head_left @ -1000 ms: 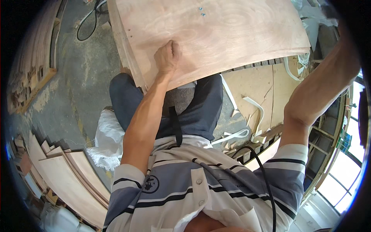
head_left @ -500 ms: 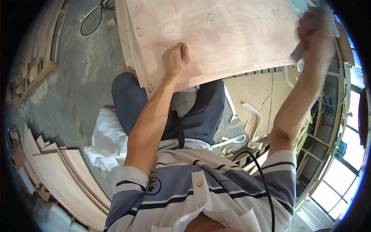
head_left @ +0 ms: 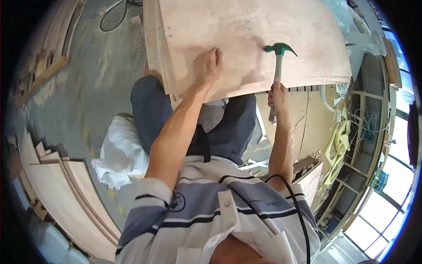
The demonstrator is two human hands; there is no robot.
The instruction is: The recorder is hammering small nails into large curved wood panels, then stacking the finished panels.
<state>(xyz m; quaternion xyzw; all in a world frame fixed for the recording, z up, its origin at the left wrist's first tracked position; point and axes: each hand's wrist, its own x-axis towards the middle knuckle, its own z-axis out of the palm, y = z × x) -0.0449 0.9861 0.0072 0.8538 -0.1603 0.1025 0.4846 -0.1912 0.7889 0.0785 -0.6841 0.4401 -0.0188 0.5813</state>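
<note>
A claw hammer [head_left: 278,66] with a green head and pale handle is gripped in my right hand [head_left: 279,97]. Its head hangs above the thin plywood sheet [head_left: 307,31], with a shadow to its left. My left hand [head_left: 208,66] is curled into a fist over the same sheet; whatever it may hold is hidden. Small shiny metal pieces [head_left: 248,25] show on the sheet beyond my hands, and more metal pieces [head_left: 166,32] lie near its left edge. Other sheets show beneath the top one at the left.
To my left on the floor is a white woven sack [head_left: 121,147], with stacked wooden boards [head_left: 66,189] behind it. Clear plastic wrap [head_left: 362,42] lies at the far right. Yellow material [head_left: 338,141] hangs by the shelving at right. A black cable crosses my shirt.
My right hand has swung from the far right inward, bringing the hammer over the sheet. My left fist stays over the sheet; the view has shifted slightly.
</note>
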